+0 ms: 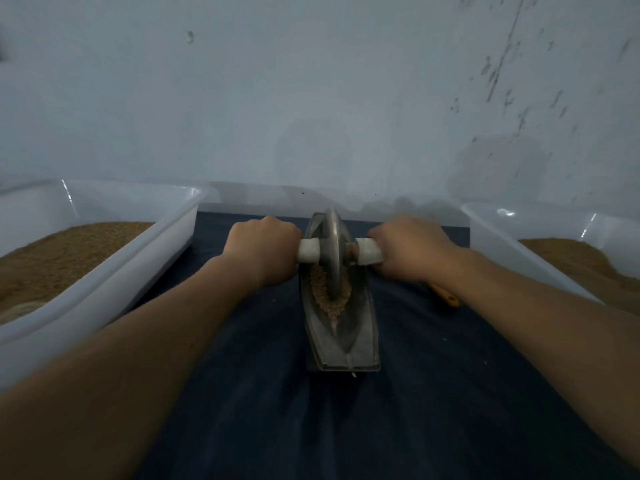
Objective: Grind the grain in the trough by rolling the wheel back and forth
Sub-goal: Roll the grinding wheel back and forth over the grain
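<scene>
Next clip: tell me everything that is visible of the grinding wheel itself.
The wheel is a thin, dull grey disc, metal by its look, upright and seen almost edge-on, in the far half of the boat-shaped trough. Its lower rim sits in the tan grain. A crossbar runs through its centre with a pale sleeve on each side; the left hand grips one, the right hand the other. A brownish stretch of bar shows right of the disc.
</scene>
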